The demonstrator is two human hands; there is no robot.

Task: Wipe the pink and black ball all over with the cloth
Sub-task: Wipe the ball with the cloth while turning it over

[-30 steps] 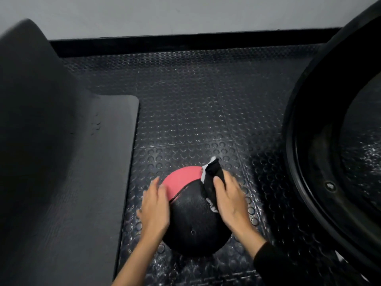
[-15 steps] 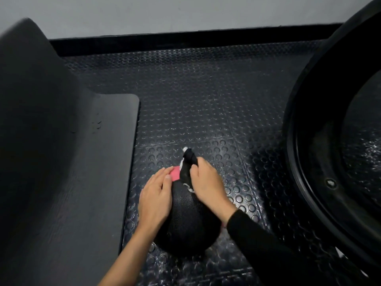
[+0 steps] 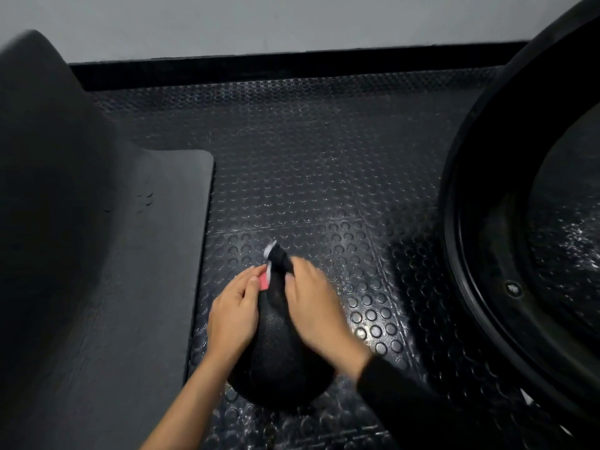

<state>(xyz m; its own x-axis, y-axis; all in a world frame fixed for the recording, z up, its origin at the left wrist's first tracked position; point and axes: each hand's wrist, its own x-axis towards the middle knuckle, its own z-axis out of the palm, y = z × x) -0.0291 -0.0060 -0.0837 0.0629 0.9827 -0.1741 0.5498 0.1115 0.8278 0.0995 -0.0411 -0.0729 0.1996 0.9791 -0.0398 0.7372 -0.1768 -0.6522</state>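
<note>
The ball [image 3: 279, 358] sits on the studded floor [image 3: 324, 157], near me. My left hand [image 3: 232, 315] presses flat on its left side; my right hand [image 3: 316, 308] seems pinching the cloth [image 3: 279, 259] on its far top.

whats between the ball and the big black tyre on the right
In the head view, only bare studded floor lies between the ball and the tyre, apart from the right hand holding the cloth.

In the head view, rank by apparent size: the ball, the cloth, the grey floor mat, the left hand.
1. Flat grey foam mat
2. Pink and black ball
3. Left hand
4. Black and white cloth, partly hidden under the right hand
</note>
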